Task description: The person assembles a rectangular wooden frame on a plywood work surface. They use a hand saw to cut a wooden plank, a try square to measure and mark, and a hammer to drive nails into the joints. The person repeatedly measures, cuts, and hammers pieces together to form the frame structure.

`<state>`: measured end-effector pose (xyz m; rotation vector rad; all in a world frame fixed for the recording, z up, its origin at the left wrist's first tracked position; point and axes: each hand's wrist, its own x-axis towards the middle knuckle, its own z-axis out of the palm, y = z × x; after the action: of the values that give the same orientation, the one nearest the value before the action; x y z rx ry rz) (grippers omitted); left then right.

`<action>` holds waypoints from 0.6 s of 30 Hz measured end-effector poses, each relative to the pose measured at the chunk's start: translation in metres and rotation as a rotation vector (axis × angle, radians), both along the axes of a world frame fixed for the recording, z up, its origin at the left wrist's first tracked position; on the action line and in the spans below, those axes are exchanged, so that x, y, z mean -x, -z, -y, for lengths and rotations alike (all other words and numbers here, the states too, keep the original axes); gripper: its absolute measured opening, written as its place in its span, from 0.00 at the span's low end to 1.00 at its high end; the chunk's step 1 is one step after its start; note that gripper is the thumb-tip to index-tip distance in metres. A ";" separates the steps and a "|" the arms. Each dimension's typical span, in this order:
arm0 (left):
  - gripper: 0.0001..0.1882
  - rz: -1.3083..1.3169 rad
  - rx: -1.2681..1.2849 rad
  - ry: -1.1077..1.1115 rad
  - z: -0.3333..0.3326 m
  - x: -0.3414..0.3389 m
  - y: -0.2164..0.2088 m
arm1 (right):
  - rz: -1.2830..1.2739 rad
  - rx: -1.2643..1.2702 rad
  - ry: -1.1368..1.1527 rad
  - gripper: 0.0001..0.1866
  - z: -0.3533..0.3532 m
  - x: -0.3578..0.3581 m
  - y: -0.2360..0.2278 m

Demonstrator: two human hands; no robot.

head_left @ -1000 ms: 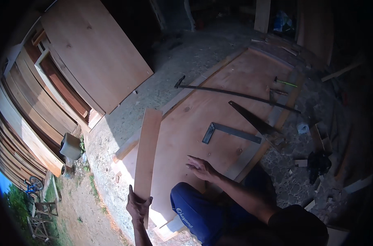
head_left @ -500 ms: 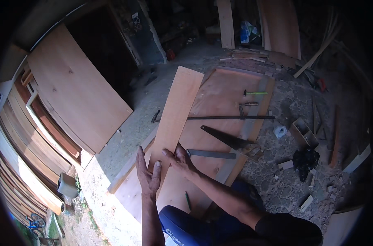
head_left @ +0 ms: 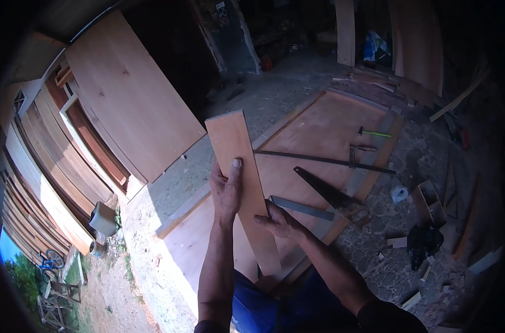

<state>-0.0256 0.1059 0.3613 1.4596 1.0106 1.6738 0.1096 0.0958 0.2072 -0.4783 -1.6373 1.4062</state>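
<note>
The left hand [head_left: 227,191] grips a wooden board [head_left: 252,191] at nine o'clock, thumb across its face; the right hand's [head_left: 283,221] grip closes on its edge near five. The board slants over a large panel [head_left: 302,127]. A handsaw [head_left: 322,188] lies at three o'clock, a hammer [head_left: 377,133] at two.

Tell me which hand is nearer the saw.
Right. The right hand, at the right edge of the board, is left of the saw; the left hand, at the board's left edge, is farther left.
</note>
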 end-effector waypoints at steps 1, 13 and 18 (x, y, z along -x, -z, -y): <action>0.18 0.042 0.002 -0.027 -0.003 0.004 0.010 | 0.013 -0.012 0.042 0.29 0.005 0.002 0.002; 0.32 0.089 0.072 -0.460 0.002 0.030 0.062 | 0.718 -0.400 0.357 0.30 0.000 -0.078 -0.035; 0.33 0.271 0.452 -0.314 0.025 -0.026 0.142 | 0.852 -0.296 0.332 0.29 0.024 -0.066 -0.016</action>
<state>0.0002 0.0807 0.2197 0.7900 1.4006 1.6555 0.1755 0.0721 0.2227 -1.2180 -2.2406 0.7065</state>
